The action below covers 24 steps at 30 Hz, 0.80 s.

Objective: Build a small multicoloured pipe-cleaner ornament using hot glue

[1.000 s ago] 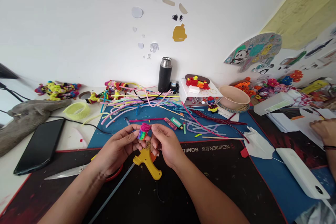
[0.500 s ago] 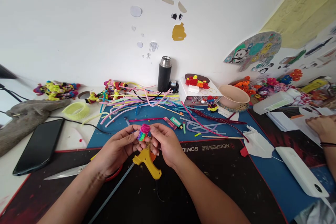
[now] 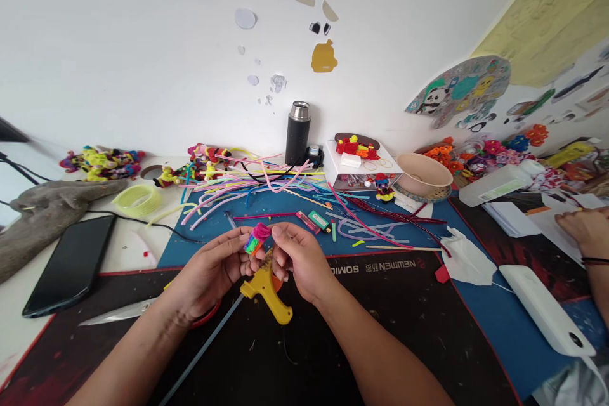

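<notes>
My left hand (image 3: 209, 269) pinches a small pipe-cleaner piece (image 3: 257, 238) between thumb and fingers. A bright pink coil forms its top, with purple, blue, green and orange bands below. My right hand (image 3: 297, 254) is closed at the piece's right edge, thumb and fingertips pinched there; the exact grip is partly hidden. Beneath my hands a yellow hot glue gun (image 3: 270, 298) lies on the black mat, a long glue stick (image 3: 204, 349) sticking out of its back. Partly under my left forearm lie scissors (image 3: 118, 311), blades pointing left.
Loose pipe cleaners (image 3: 247, 187) spread over the blue mat behind. A black thermos (image 3: 298, 136), a white box (image 3: 337, 171) and a pink bowl (image 3: 423, 174) line the wall. At left lies a phone (image 3: 71, 266); at right, a white power bank (image 3: 547, 311) and another person's hand (image 3: 583, 225).
The pipe-cleaner piece has tilted and shifted slightly left in my left hand's fingers, turning its pink top. My right hand has barely moved.
</notes>
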Each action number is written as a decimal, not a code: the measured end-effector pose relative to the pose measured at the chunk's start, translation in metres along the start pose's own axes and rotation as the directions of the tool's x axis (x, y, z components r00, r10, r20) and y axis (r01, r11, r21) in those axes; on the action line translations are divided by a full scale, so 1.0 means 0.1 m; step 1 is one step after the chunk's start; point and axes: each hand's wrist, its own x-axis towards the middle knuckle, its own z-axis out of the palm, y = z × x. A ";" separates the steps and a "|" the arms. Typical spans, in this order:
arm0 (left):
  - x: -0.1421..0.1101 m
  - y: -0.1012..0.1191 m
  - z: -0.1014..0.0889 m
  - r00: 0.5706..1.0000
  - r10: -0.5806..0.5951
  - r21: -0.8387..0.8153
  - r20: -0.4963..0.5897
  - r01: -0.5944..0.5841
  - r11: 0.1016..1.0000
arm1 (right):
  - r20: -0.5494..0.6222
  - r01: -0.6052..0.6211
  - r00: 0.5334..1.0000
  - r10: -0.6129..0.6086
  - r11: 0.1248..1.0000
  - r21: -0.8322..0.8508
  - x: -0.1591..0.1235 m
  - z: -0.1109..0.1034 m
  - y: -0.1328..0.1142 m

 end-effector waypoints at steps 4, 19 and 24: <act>0.01 0.02 0.00 1.000 -0.029 -0.040 -0.006 0.029 0.999 | 0.023 0.005 1.000 -0.004 1.000 -0.014 0.00 0.00 -0.01; -0.01 -0.03 0.05 0.994 0.109 0.128 -0.027 -0.105 0.986 | 0.038 0.024 0.999 -0.022 0.998 -0.066 0.00 0.00 0.02; -0.02 0.00 0.09 0.976 0.214 0.219 -0.049 -0.199 0.955 | 0.053 0.060 0.997 -0.051 0.980 -0.188 -0.02 0.00 0.03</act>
